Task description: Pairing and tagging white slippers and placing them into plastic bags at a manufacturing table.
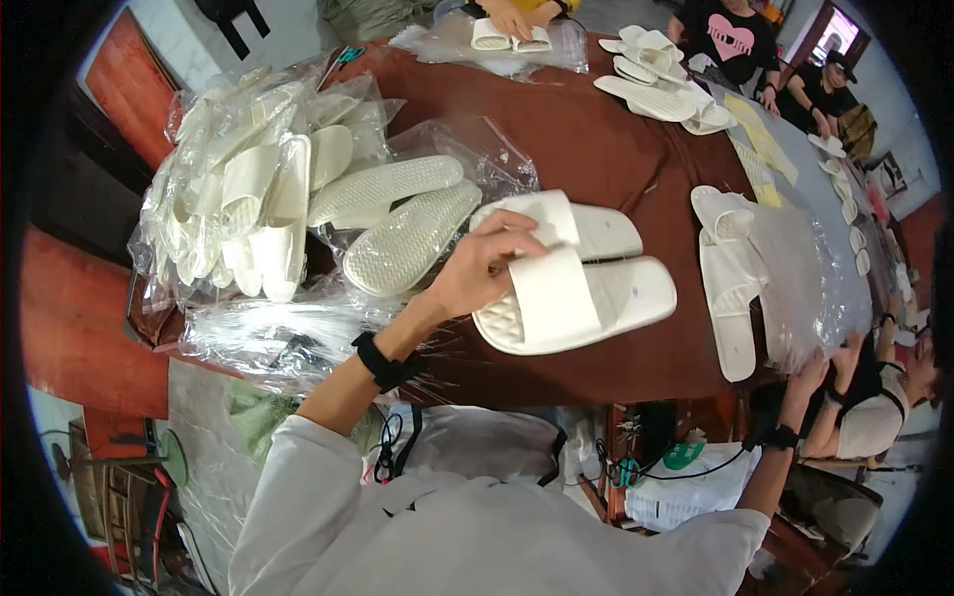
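My left hand (482,263), with a black wristband, grips a pair of white slide slippers (631,303) by their straps. The pair is held level, soles down, over the brown-covered table. To the right, another pair of white slippers (730,298) lies partly inside a clear plastic bag (800,288). At the near edge of that bag is my right hand (807,375); its fingers appear closed on the plastic, though they show small and unclear. Two white slippers, soles up (412,238), rest on clear plastic just left of my left hand.
A heap of bagged white slippers (248,189) fills the table's left side, with a stack of clear bags (283,333) before it. Loose slippers (651,74) lie at the far right. Co-workers' hands (512,18) handle slippers across the table; another person's hand (848,360) is beside my right one.
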Demonstrator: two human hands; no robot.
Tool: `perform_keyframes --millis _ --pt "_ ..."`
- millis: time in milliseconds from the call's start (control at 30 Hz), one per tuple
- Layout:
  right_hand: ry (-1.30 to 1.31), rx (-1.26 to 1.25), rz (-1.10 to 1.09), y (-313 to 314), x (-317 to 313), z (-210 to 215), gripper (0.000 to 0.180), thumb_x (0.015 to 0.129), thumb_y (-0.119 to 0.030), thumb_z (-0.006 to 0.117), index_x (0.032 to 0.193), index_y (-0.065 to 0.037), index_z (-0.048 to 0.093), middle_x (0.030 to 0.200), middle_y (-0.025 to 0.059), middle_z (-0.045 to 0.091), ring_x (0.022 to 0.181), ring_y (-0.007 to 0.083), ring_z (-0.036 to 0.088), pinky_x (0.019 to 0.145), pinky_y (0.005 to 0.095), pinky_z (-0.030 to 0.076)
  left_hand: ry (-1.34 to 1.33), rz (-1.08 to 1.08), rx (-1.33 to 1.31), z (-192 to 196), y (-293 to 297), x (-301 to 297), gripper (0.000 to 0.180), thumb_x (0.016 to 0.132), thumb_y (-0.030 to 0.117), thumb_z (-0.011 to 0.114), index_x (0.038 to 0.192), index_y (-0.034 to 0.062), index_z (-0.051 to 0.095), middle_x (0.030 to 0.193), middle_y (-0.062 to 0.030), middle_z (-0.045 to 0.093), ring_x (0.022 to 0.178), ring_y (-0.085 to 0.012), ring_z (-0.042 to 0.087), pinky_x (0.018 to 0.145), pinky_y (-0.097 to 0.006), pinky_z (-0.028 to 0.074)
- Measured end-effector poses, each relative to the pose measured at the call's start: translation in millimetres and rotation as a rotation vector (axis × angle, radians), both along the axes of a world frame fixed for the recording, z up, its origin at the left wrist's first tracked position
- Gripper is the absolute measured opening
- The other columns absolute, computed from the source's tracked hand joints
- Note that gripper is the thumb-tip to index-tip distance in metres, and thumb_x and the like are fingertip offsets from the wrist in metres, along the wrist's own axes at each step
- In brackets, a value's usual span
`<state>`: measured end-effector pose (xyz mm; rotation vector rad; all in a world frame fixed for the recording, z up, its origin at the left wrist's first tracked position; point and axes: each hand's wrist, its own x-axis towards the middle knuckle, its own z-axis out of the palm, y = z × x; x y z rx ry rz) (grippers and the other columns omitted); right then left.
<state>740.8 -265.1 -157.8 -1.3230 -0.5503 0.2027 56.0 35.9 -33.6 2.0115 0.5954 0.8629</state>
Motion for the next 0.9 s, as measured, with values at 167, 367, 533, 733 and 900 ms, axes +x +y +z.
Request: perform_keyframes --millis 167,367,533,733,900 --pt "-0.111 -0.084 -0.062 27.3 -29.3 3.5 0.034 0.094 -0.013 0.056 0.124 0.003 0.052 0.114 0.0116 0.061 0.100 0.0251 0.061 0.085 0.0381 0.053 0.247 -0.132 0.108 -24.9 2.5 -1.8 0.056 0.070 -0.014 0.062 0.120 0.0108 0.057 0.126 -0.0130 0.044 0.113 -0.0289 0.052 0.086 -0.033 0.051" --pt "-0.136 -0.273 -0.047 7.6 -8.9 9.5 0.032 0.097 -0.023 0.051 0.121 -0.003 0.057 0.106 0.0074 0.059 0.092 0.0174 0.057 0.081 0.0293 0.048 0.305 0.081 0.175 -20.4 -11.5 -10.5 0.062 0.074 -0.009 0.062 0.132 0.0085 0.045 0.125 -0.0163 0.045 0.111 -0.0325 0.053 0.089 -0.040 0.050" --pt "0.054 -0.236 -0.240 47.6 -60.7 18.2 0.028 0.097 -0.024 0.052 0.117 -0.006 0.058 0.096 0.0035 0.058 0.085 0.0129 0.055 0.074 0.0265 0.045 0.373 0.179 -0.037 -18.4 -19.1 -36.1 0.053 0.078 -0.002 0.064 0.128 0.0059 0.047 0.115 -0.0181 0.053 0.099 -0.0347 0.059 0.087 -0.041 0.050" --pt "-0.082 -0.175 -0.102 78.4 -221.4 70.7 0.023 0.098 -0.020 0.054 0.114 -0.004 0.058 0.078 -0.0024 0.053 0.072 0.0069 0.049 0.062 0.0234 0.040 0.373 0.216 0.009 -44.8 -16.3 -43.9 0.034 0.082 0.005 0.064 0.114 0.0013 0.055 0.101 -0.0165 0.059 0.088 -0.0327 0.061 0.080 -0.040 0.050" --pt "-0.562 -0.490 0.381 131.3 -401.7 102.3 0.015 0.094 -0.007 0.055 0.106 -0.002 0.062 0.097 0.0047 0.061 0.088 0.0138 0.057 0.079 0.0278 0.047 0.394 0.256 0.011 -45.9 -19.1 -43.7 0.025 0.083 0.008 0.064 0.106 -0.0005 0.059 0.097 -0.0162 0.058 0.088 -0.0325 0.059 0.080 -0.039 0.047"
